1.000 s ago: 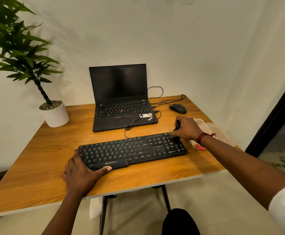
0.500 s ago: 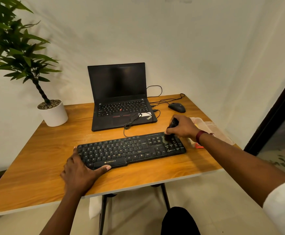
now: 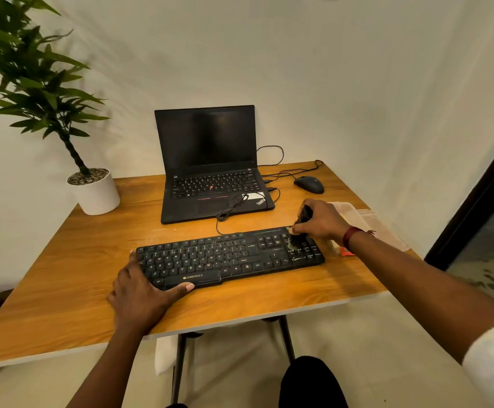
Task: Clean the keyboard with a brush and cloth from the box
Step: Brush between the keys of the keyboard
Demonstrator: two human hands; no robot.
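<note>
Right hand: your right hand (image 3: 323, 220) gripped the black brush (image 3: 296, 241), its bristles on the number pad of the Zebronics keyboard (image 3: 228, 257).
Left hand: your left hand (image 3: 142, 293) lay flat, fingers straight, steadying the keyboard's near-left corner.
Progress: brushing seemed underway; the main keys and cloth wipe probably remained.
Room: the box (image 3: 369, 225) crowded your right wrist by the table (image 3: 63, 275) edge; the left side was freer.

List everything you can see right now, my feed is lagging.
table: one, wooden, under everything
keyboard: one, black, front centre of table
brush: one, dark, in right hand, bristles on keyboard's right end
laptop: one, black, open, behind keyboard
mouse: one, black, back right of table
cables: several, black, around laptop's right side
potted plant: one, green in white pot, back left corner
box: one, translucent, right table edge, behind right hand
left hand: one, rests on keyboard's left front corner
right hand: one, red wristband, grips brush
</note>
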